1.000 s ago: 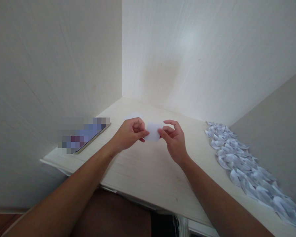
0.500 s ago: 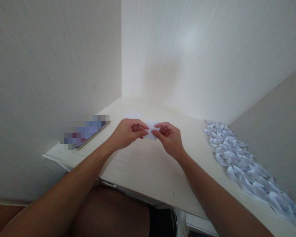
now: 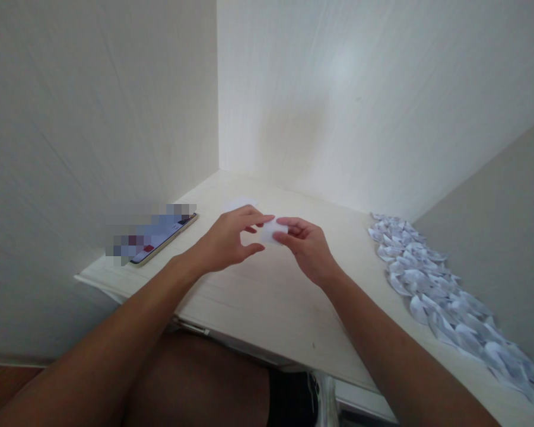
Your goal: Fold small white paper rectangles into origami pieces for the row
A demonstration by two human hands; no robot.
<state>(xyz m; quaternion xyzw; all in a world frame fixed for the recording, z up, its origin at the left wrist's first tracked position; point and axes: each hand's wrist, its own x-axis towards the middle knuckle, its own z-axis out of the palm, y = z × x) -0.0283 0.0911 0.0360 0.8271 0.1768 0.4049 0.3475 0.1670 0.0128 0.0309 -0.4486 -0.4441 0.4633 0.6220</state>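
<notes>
A small piece of white paper (image 3: 270, 233) is held above the table between the thumb and fingers of my right hand (image 3: 305, 243). My left hand (image 3: 231, 237) is on the other side of it, with thumb and fingers spread apart. Its fingertips come close to the paper's upper left edge; whether they touch it I cannot tell. Behind my left hand, more white paper (image 3: 242, 203) lies on the table, partly covered by that hand.
The pale table (image 3: 258, 308) stands in a corner between walls. A phone (image 3: 164, 237) with its screen lit, partly blurred out, lies at the left wall. Along the right side stretches a row of several folded white paper pieces (image 3: 427, 279).
The left thumb and fingers have come off the paper and spread apart. The paper looks smaller and remains in my right hand.
</notes>
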